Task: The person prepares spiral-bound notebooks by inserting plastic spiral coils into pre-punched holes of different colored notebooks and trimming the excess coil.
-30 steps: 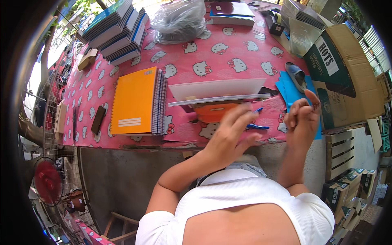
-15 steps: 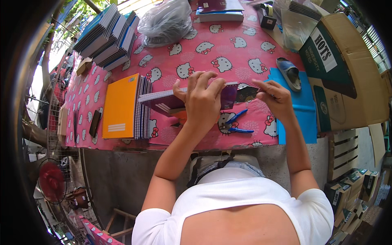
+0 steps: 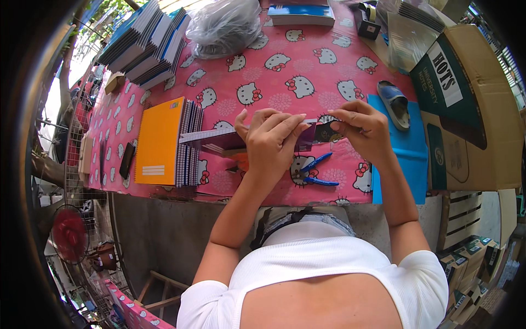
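Note:
A purple notebook is tilted up on its edge over the pink tablecloth, its page edges facing up. My left hand is closed around its upper edge, fingers over the top. By the notebook's right end my right hand has thumb and fingertips pinched together; what they hold, if anything, is too small to make out. A dark flat piece shows between that end and my right fingers. Blue-handled pliers lie just in front. Something orange is partly hidden behind my left wrist.
Yellow-covered spiral notebooks are stacked at left, near a dark phone-like object. Farther back stand book stacks and a plastic bag. At right are a blue sheet, a shoe and a cardboard box.
My right hand has moved slightly left and up, closer to the notebook's end, its fingertips drawn together. The left hand still grips the notebook, which sits slightly lower at its left end.

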Demonstrator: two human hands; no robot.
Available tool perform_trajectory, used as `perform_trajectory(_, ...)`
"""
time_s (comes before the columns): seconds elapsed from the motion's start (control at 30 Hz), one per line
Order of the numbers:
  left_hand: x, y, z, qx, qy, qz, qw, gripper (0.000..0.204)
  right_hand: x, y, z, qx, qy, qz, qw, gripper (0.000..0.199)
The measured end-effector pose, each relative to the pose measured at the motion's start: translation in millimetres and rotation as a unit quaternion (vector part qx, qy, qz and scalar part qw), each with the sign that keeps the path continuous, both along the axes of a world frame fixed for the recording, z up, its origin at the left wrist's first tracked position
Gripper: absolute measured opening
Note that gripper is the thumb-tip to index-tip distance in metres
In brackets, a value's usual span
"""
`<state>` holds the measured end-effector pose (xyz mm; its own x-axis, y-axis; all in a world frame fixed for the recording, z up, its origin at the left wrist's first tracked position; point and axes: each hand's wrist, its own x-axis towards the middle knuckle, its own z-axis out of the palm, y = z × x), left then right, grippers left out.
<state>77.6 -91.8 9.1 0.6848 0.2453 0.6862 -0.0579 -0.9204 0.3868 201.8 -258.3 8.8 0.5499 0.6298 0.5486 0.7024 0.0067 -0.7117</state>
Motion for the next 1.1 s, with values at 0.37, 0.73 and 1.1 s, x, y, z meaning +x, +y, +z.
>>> perform_trajectory(0.37, -0.6, 2.5, -5.2, -0.058, 0.001, -0.015, 0.998, 0.020, 19.4, 9.2, 25.9, -0.209, 0.229, 0.153, 0.938, 0.018)
perform_trajectory(0.73, -8.4, 7.5, -5.4, -0.004, 0.034, 0.021, 0.999, 0.023, -16.3, 18.3, 19.0, -0.140, -0.084, 0.024, 0.986, 0.025)
perform_trajectory(1.1, -13.0, 9.6, -5.9, -0.027, 0.024, -0.017, 0.999, 0.021, -40.4, 25.7, 28.4, -0.112, -0.112, -0.069, 0.985, 0.011)
